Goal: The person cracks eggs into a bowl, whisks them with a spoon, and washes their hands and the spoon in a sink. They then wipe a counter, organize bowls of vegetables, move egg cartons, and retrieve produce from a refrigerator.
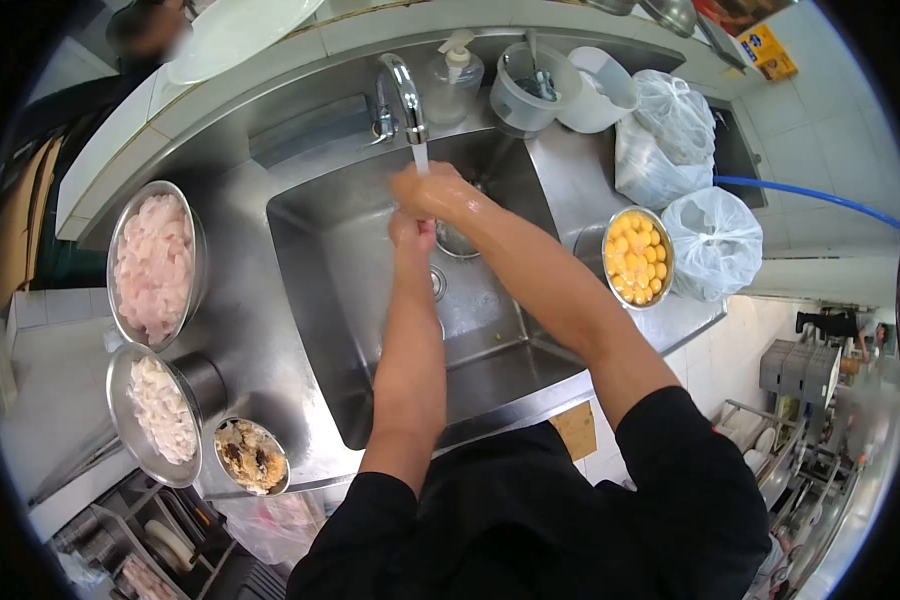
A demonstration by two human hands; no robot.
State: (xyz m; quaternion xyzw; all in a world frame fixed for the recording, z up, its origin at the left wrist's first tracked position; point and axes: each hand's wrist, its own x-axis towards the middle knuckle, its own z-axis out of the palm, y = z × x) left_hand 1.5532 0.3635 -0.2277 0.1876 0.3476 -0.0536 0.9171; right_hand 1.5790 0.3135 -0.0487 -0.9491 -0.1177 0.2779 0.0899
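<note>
Right now both hands meet under the tap (402, 95), over the steel sink (320, 250). A thin stream of water (421, 158) falls from the spout onto the right hand (432, 192), which lies uppermost with its fingers curled loosely, wet and shiny, wrapped over the top of the left hand (410, 232). The left hand sits just below, pressed against the right; its fingers are mostly hidden under the other hand, so how far they are bent cannot be told. Neither hand grasps any object; they touch only each other and the water. Both forearms stretch out over the basin, black sleeves pushed up above the elbows. Behind the tap stand a soap dispenser (453, 85) and a white container (528, 90). To the left of the sink sit a bowl of pale meat pieces (152, 265), a second bowl of white pieces (160, 410) and a small bowl of brownish scraps (250, 457). To the right, a bowl of egg yolks (637, 256) stands beside tied plastic bags (712, 240).
</note>
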